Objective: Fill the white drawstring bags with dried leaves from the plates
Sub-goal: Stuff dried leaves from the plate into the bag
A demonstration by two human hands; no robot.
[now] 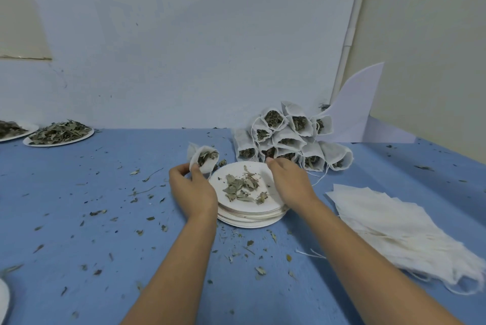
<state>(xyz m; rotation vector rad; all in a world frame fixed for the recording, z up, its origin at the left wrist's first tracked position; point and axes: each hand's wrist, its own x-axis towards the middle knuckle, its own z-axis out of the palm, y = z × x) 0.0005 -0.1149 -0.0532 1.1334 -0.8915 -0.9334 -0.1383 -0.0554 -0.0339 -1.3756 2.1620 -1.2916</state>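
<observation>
Head view: my left hand (192,190) pinches the partly filled bag (205,160), its open mouth tipped right toward the plate (219,180) just beside it. The leaves (240,188) lie between my hands; my right hand (289,185) curls over the plate's right rim, grip hidden.

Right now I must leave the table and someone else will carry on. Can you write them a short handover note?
Hands: the left hand holds an open, part-filled bag beside the plate stack. The right hand lies over the right rim of the top plate; I cannot tell whether it grips.
Things: a few leaves lie on that plate.
Done: a pile of filled bags, mouths open, behind the stack.
Left: finish this bag, then fill the empty bags on the right, probably from the two full plates far left.
</observation>
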